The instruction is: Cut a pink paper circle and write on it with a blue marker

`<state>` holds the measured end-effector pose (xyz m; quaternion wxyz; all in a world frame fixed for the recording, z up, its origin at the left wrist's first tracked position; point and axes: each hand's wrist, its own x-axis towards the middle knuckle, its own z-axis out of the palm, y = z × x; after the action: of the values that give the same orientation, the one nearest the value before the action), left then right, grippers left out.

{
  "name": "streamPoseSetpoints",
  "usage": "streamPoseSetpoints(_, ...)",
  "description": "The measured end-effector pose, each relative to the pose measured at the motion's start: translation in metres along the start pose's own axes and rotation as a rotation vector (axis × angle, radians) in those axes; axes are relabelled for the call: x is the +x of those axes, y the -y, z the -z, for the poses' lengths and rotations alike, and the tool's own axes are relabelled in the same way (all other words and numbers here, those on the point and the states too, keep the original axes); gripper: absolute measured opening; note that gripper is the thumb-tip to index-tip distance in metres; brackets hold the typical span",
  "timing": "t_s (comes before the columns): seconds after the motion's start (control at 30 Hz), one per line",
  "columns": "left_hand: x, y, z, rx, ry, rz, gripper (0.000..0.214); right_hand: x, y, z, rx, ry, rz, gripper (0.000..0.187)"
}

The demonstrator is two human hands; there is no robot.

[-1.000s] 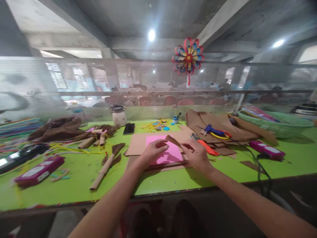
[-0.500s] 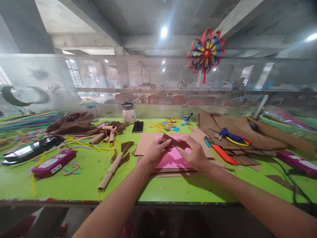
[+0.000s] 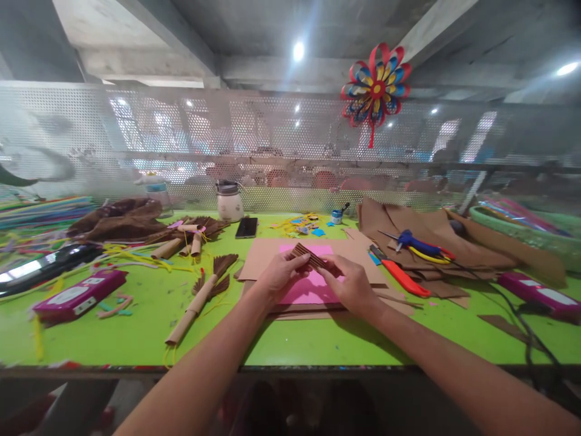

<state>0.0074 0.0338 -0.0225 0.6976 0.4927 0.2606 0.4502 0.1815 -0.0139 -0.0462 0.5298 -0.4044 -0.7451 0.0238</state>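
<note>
Two bare hands, the L hand (image 3: 278, 275) and the R hand (image 3: 351, 280), are brought close together, w/ a small brown pleated paper strip (image 3: 310, 257) pinched b/w them: its L end is gripped by thumb & fingers of the L hand, its near R end by those of the R hand, both grips narrow. The strip is held tilted, down to the R, over a flat bright-pink paper square (image 3: 313, 293); whether the square is touched by any fingertip can't be told. Under the hands & square, tan card sheets (image 3: 256, 260) are stacked. Step in hand, as judged: the pleats are being pressed or lined up. For the next move, prob. an even pinch is called for, w/ ridges kept flush and thin paper not crushed. To the L of the L hand, a tan rolled-paper tube w/ brown pleated fan end (image 3: 194, 310) is laid, w/ similar folds shown on it; farther L, a magenta box w/ white label patches (image 3: 82, 295). Just R of the R hand, a red-handled cutter (image 3: 403, 278) is left lying; beyond it, a blue-bodied tool w/ pointed tip (image 3: 414, 243) is rested on large brown paper sheets (image 3: 458, 233). Farther R, a 2nd magenta box (image 3: 540, 295), also white-labelled, is seen. Re writing: no brand or text can be read; label print on both boxes, & on the small blue pot (image 3: 336, 217) beyond the hands, is too small/blurred.
</note>
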Motion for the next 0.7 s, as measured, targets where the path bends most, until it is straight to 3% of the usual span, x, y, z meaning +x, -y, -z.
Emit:
streamPoseSetpoints(0.23,-0.0011,-0.0006,0.0003,0.011,-0.002,0.016,0.033,-0.0037,0.0035,0.003,-0.117,0.024,0.097,0.015)
streamPoseSetpoints(0.6,-0.0036,-0.0041,-0.0024,0.03,0.063,0.013,0.034,-0.0026,0.0041,0.0064,-0.136,-0.004,0.064,0.019)
streamPoseSetpoints(0.7,-0.0046,-0.0031,-0.0039,0.047,0.112,0.034,0.042,-0.0029,0.0022,0.0067,-0.179,-0.016,0.087,0.019)
